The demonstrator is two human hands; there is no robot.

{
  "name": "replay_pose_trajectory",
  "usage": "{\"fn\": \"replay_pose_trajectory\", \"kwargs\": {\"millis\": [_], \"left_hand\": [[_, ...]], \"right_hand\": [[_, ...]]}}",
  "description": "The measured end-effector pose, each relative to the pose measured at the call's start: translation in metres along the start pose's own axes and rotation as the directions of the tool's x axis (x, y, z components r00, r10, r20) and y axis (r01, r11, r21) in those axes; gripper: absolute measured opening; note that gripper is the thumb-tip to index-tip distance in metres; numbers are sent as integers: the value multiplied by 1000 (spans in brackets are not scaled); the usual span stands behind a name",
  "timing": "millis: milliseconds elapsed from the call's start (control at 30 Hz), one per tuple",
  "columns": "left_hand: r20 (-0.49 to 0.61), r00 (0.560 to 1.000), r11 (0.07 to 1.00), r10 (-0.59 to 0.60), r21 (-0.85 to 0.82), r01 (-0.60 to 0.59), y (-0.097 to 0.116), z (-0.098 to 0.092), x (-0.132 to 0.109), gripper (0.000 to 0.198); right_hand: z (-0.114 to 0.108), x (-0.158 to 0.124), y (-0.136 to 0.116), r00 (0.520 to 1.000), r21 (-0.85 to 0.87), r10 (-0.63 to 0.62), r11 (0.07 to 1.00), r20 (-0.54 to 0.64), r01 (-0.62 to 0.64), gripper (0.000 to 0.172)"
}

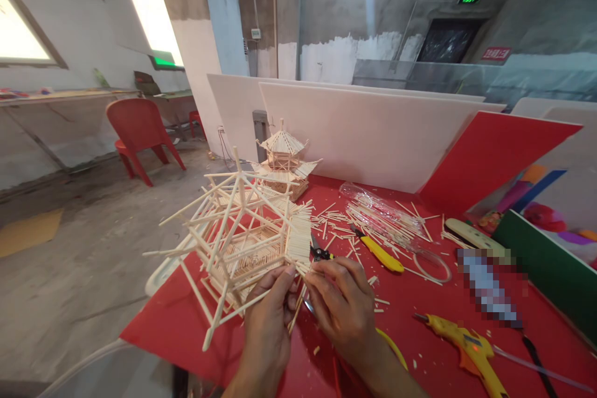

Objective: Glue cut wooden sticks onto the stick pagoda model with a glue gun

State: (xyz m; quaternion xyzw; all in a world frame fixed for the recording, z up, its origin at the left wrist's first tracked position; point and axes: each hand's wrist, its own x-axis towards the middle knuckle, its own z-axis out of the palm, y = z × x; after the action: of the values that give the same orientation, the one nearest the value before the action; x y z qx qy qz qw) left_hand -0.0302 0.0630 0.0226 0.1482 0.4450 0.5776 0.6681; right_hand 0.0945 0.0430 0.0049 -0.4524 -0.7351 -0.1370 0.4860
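My left hand (268, 314) grips the lower edge of a half-built pavilion roof frame made of thin wooden sticks (237, 236), holding it tilted above the red table (186, 323). My right hand (340, 301) is closed right beside it, fingers curled at the frame's right edge, pinching what looks like a small stick; metal scissor blades (319, 254) show just above the knuckles. A finished stick pagoda model (283, 158) stands behind the frame at the table's back.
Loose sticks and a clear plastic bag of sticks (377, 211) litter the table. A yellow-handled cutter (380, 254), a yellow glue gun (469, 348) and white and red boards (373, 130) lie around. A red chair (140, 134) stands on the floor at left.
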Motion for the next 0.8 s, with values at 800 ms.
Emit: {"fn": "replay_pose_trajectory", "kwargs": {"millis": [800], "left_hand": [[-6, 1000, 1000, 1, 0, -1, -1, 2, 1, 39]], "right_hand": [[1, -3, 4, 1000, 17, 11, 1000, 21, -12, 23]]}}
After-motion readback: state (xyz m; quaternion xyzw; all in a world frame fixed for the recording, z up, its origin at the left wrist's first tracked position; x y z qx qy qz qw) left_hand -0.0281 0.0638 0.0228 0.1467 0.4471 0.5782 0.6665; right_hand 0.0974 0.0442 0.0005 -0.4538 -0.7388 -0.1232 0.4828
